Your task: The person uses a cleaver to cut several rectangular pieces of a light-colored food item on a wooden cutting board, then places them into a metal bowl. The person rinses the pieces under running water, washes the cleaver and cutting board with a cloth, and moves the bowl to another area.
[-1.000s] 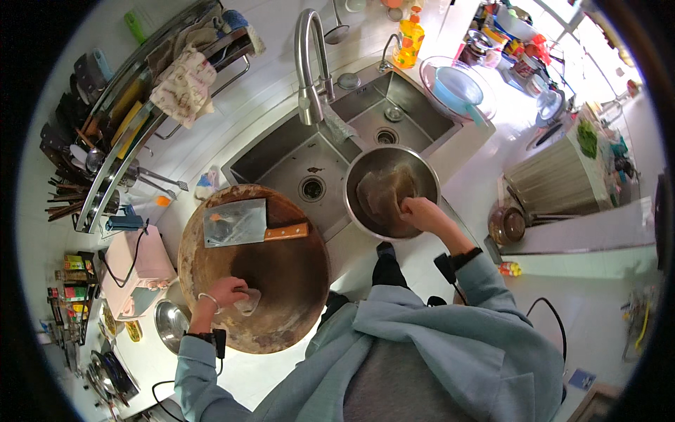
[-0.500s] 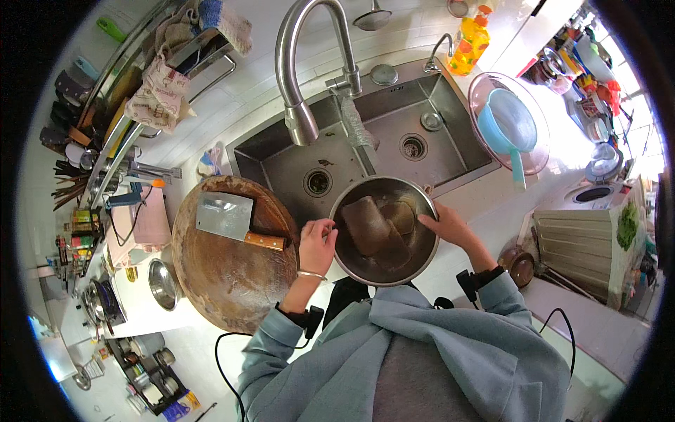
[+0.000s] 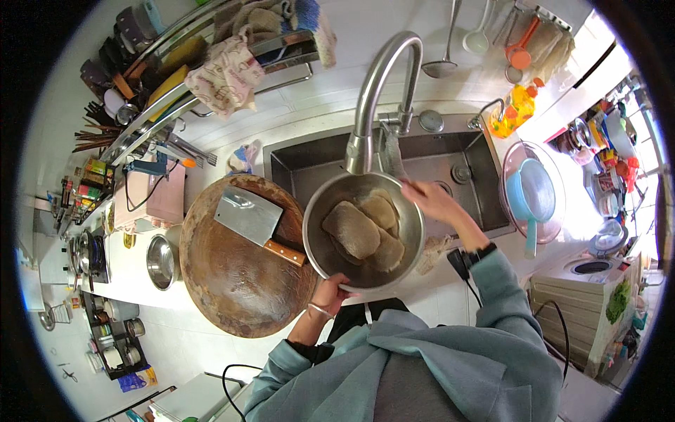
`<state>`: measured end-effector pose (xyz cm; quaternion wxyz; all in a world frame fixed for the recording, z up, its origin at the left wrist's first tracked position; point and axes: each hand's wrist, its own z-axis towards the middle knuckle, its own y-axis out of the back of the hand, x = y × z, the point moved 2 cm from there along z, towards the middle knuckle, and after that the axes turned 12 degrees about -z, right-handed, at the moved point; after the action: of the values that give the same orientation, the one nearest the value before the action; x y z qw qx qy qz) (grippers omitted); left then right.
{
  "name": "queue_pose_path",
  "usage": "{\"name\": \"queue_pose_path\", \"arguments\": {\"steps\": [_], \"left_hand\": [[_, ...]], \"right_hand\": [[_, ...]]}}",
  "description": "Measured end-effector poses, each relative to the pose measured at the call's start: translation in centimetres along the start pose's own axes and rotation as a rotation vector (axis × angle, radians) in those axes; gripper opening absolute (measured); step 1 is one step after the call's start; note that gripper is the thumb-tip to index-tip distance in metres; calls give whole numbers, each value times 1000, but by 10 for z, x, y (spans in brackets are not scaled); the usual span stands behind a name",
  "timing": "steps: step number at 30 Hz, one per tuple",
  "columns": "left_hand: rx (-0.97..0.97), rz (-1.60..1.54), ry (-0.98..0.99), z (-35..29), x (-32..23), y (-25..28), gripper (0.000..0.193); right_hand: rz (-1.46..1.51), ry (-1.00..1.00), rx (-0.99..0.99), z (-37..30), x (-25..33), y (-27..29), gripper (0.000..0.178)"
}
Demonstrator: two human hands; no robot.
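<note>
A metal bowl (image 3: 313, 247) is held over the sink's front edge, near the end of the faucet (image 3: 360, 151). In it lie several flat, rounded brownish-grey slabs (image 3: 351, 230) whose kind I cannot make out. My left hand (image 3: 330, 295) grips the bowl's near-left rim, its thumb on top and its other fingers mostly hidden beneath. At the far-right rim, my right hand (image 3: 437, 204) has its fingers stretched out, slightly blurred, over the edge. Left of the bowl, a cleaver (image 3: 251, 215) with a wooden handle rests on a round wooden chopping board (image 3: 242, 292).
Behind the bowl is a double steel sink (image 3: 302, 162) with a cloth over its divider. To its right, a blue strainer (image 3: 522, 193) sits in a clear basin (image 3: 559, 158). A yellow-orange bottle (image 3: 513, 112) stands behind. Left of the board is a small steel bowl (image 3: 160, 261).
The bowl has come closer to the faucet and the board. My left hand, apart from the rim before, now grips it. My right hand has moved to the far-right rim with fingers extended.
</note>
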<state>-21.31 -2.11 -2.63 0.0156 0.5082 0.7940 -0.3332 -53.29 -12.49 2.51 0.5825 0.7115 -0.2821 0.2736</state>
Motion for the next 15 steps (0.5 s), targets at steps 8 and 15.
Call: {"name": "queue_pose_path", "arguments": {"steps": [8, 15], "left_hand": [[-89, -83, -185, 26, -40, -29, 14], [-81, -96, -109, 27, -30, -21, 12]], "right_hand": [[-572, -30, -224, 188, -37, -6, 38], [-639, 276, -134, 223, -44, -27, 51]]}}
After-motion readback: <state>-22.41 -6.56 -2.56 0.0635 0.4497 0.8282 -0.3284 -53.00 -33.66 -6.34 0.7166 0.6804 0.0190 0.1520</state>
